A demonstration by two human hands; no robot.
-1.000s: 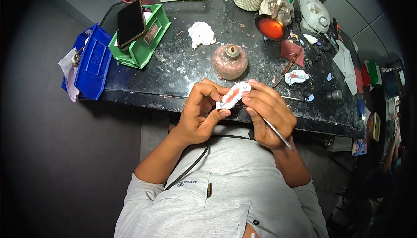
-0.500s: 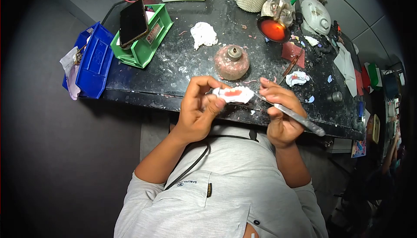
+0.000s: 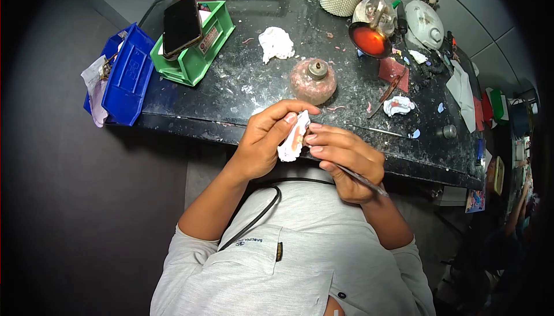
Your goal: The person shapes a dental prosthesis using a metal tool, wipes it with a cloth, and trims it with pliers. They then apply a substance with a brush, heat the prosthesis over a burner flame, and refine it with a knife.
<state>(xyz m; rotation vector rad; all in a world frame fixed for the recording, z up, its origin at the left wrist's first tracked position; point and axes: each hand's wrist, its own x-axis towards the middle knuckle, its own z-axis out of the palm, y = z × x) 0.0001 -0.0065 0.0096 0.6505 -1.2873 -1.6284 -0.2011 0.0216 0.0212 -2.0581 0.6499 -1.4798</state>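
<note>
Now both hands meet on the cast [image 3: 291, 141], just off the near edge of the bench [image 3: 242, 85].

Left hand [image 3: 262, 146] has fingers curled around the cast, thumb over its top; right hand [image 3: 346, 163] pinches the other side, hiding much of it. Its long axis runs nearly upright, tipped slightly right, pink wax showing along one edge. A thin tool [image 3: 363, 180] lies tucked in the right palm, tip hidden, handle poking out right.

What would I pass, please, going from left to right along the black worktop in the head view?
Blue bin → green bin with a phone on it → white wad → spirit lamp → red-filled bowl → white machine.
</note>
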